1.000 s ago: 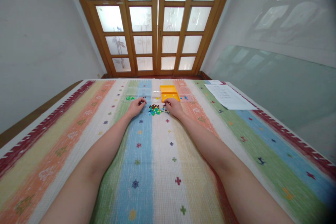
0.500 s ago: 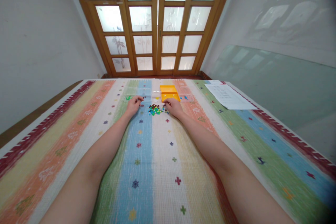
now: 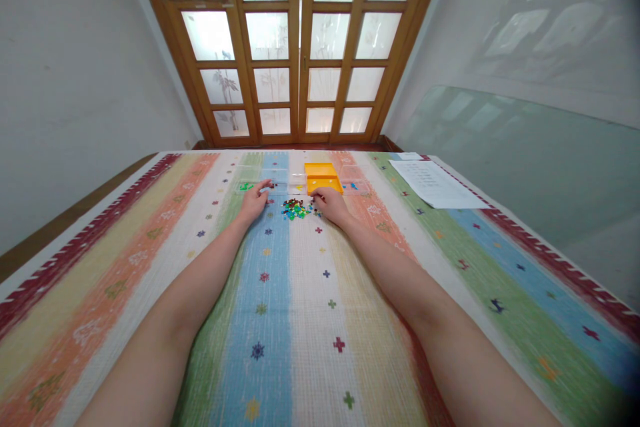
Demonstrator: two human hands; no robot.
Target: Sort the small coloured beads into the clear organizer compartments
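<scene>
A small heap of mixed green, blue, yellow and dark brown beads [image 3: 296,209] lies on the striped tablecloth between my hands. My left hand [image 3: 256,199] reaches over the front of a clear plastic box [image 3: 281,188]. Its fingers are stretched, with the thumb a little apart, close to a few dark pieces [image 3: 273,185] in the box. At the heap's right edge, my right hand [image 3: 329,202] has its fingers bent and drawn together. Whatever is between those fingertips is too small to make out.
An open yellow box [image 3: 325,184] stands behind my right hand. Green pieces [image 3: 247,186] lie in a clear box at left, and blue pieces [image 3: 353,185] in another at right. Printed sheets [image 3: 437,183] rest at the table's far right. Glazed wooden doors [image 3: 300,80] stand beyond.
My left hand's fingers have lifted slightly and straightened over the clear box. The right hand has stayed at the heap's edge.
</scene>
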